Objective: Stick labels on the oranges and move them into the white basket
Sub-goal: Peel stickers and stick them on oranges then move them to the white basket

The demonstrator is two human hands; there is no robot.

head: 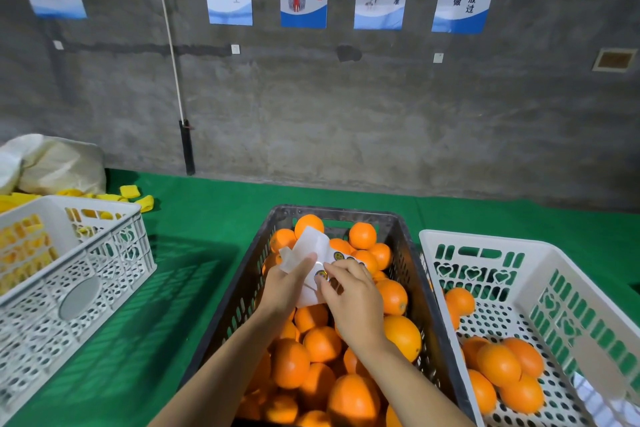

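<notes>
A black crate (235,291) full of oranges (322,343) stands in front of me. Over it my left hand (287,284) grips a white sheet of labels (311,246), its top curling upward. My right hand (353,298) pinches a round yellow label (322,276) at the sheet's edge with thumb and forefinger. To the right stands a white basket (485,246) holding several oranges (498,364).
A second white basket (86,274) with yellow items stands at the left on the green table (194,253). Yellow foam sleeves (138,198) and a white sack (52,163) lie behind it. A grey wall with posters rises at the back.
</notes>
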